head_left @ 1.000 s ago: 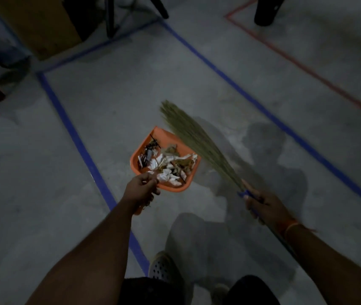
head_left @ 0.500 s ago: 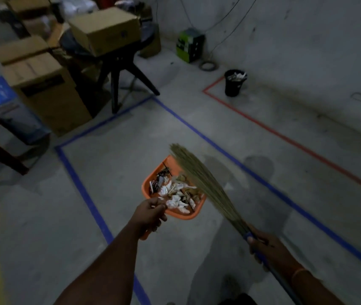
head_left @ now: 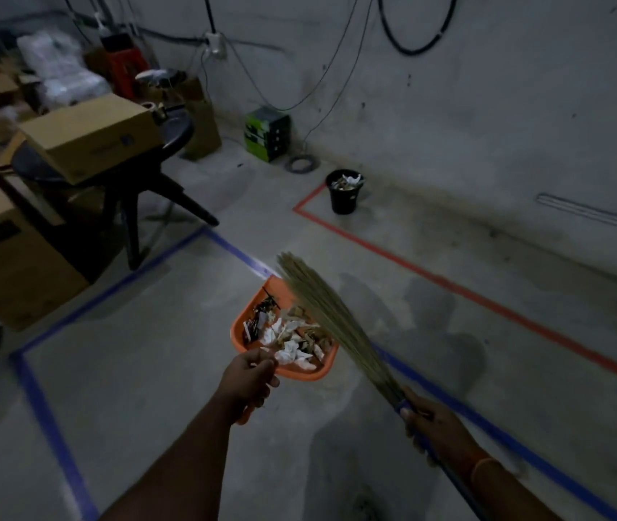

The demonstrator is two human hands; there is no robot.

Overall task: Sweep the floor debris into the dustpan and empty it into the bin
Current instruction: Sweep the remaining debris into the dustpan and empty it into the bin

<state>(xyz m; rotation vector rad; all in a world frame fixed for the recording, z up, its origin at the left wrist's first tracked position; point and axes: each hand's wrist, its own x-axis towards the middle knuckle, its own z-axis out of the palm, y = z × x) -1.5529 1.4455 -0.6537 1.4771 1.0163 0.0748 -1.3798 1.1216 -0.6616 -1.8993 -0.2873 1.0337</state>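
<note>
My left hand grips the handle of an orange dustpan held level above the floor. White paper scraps and dark bits of debris fill the pan. My right hand grips the blue handle of a straw broom, whose bristles slant up and left over the pan's right side. A small black bin with scraps inside stands far ahead near the wall, at the corner of the red tape line.
Blue tape lines and a red tape line mark the concrete floor. Cardboard boxes, one on a black stool, crowd the left. A green box and hanging cables sit by the wall.
The view has lifted from the floor toward the wall, bringing the bin and boxes into sight. Both hands keep their hold on dustpan and broom, carried forward.
</note>
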